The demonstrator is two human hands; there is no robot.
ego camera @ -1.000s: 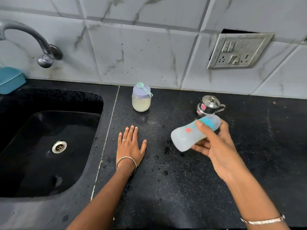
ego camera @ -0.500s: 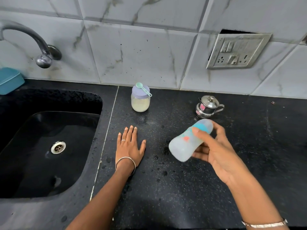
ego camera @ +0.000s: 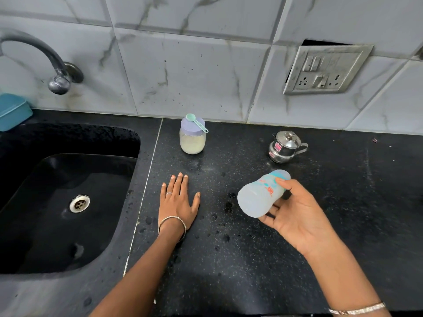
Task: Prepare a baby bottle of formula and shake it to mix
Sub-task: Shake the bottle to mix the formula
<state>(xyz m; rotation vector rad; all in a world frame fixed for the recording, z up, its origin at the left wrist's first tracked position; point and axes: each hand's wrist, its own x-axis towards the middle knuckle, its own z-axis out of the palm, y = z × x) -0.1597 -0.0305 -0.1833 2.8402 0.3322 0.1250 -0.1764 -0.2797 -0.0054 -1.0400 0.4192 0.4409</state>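
My right hand [ego camera: 295, 216] grips a frosted baby bottle [ego camera: 258, 197] with a blue cap end, tilted nearly on its side above the black counter [ego camera: 229, 259], base pointing left toward me. My left hand [ego camera: 177, 202] rests flat on the counter, fingers straight, holding nothing. A small glass jar of pale formula powder [ego camera: 192, 139] with a lilac lid stands near the wall, a mint green scoop [ego camera: 195, 122] lying on the lid.
A small steel lidded pot [ego camera: 285, 146] stands behind the bottle. A black sink [ego camera: 68, 202] with a tap [ego camera: 55, 74] fills the left; a teal box [ego camera: 12, 110] sits at its far corner. A switch socket plate [ego camera: 325, 69] hangs on the tiled wall.
The bottle has moved down and toward me in my right hand, its tilt shifting, as in a shaking motion. My left hand has stayed flat on the counter.
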